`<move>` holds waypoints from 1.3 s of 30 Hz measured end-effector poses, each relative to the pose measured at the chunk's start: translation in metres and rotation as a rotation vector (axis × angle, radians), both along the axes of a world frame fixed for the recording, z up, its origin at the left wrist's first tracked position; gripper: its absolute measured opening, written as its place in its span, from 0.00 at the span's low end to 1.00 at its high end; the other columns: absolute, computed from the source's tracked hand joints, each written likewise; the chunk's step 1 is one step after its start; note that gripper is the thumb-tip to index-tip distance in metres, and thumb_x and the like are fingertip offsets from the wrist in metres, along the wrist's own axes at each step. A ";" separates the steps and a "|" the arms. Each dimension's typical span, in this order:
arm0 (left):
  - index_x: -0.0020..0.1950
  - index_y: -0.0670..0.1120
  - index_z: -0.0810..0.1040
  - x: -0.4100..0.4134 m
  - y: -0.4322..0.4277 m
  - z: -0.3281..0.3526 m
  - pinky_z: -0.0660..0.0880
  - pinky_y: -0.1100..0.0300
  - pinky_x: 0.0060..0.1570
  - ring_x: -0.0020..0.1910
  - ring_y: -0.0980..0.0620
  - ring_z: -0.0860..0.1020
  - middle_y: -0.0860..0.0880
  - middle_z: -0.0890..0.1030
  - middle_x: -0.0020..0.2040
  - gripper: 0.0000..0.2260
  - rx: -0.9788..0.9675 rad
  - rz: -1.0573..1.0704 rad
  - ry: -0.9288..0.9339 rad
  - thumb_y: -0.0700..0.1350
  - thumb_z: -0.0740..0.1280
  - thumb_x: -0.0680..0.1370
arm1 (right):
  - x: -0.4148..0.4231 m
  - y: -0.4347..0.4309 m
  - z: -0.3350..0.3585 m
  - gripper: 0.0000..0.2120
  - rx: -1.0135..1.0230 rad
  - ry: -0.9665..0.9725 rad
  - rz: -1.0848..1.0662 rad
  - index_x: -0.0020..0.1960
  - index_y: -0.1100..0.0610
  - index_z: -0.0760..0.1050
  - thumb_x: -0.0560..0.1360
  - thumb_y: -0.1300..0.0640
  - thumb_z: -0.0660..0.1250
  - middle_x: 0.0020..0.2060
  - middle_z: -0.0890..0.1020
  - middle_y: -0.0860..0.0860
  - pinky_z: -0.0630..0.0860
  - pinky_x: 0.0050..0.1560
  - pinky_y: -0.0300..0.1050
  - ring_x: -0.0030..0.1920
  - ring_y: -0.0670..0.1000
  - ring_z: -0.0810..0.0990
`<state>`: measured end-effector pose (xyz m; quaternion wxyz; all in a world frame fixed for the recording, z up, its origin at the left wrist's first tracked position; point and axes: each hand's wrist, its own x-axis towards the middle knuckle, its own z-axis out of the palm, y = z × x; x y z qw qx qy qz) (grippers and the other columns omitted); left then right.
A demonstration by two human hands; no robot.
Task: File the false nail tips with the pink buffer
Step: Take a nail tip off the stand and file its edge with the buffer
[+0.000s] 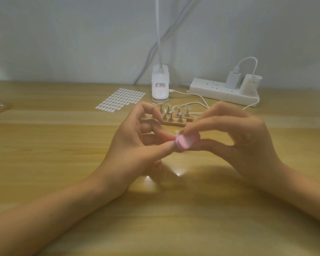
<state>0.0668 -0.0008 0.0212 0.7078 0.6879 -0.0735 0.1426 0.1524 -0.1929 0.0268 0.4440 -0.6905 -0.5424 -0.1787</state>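
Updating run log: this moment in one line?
filing | right hand pinches pink buffer | left hand at buffer, hold unclear | nail tip stand behind hands

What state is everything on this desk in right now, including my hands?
Left hand: pinching a nail tip, blurred.
Right hand: gripping the pink buffer, right by that tip.
Nail stand: upright, tips mounted on it.
Charger: plugged into the power strip.
Sticker sheet: lying flat.
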 end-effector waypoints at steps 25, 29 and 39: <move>0.48 0.50 0.68 0.000 -0.001 -0.001 0.73 0.64 0.26 0.37 0.50 0.85 0.49 0.83 0.35 0.23 0.023 -0.038 -0.051 0.41 0.81 0.65 | -0.003 -0.002 0.002 0.11 -0.038 -0.069 0.000 0.55 0.55 0.82 0.73 0.58 0.75 0.44 0.80 0.54 0.78 0.47 0.51 0.46 0.52 0.81; 0.48 0.52 0.68 0.000 0.000 -0.001 0.71 0.67 0.26 0.40 0.48 0.87 0.51 0.84 0.36 0.21 0.066 -0.021 -0.064 0.40 0.80 0.68 | -0.002 -0.002 0.002 0.11 -0.021 -0.048 -0.042 0.55 0.55 0.82 0.74 0.59 0.75 0.43 0.80 0.54 0.78 0.48 0.52 0.46 0.51 0.81; 0.48 0.52 0.69 -0.001 -0.001 0.000 0.73 0.69 0.30 0.35 0.54 0.84 0.51 0.83 0.35 0.20 0.088 -0.056 -0.104 0.44 0.79 0.67 | -0.004 -0.001 0.001 0.10 -0.064 -0.100 0.015 0.55 0.55 0.83 0.73 0.58 0.75 0.44 0.80 0.54 0.78 0.47 0.48 0.46 0.51 0.81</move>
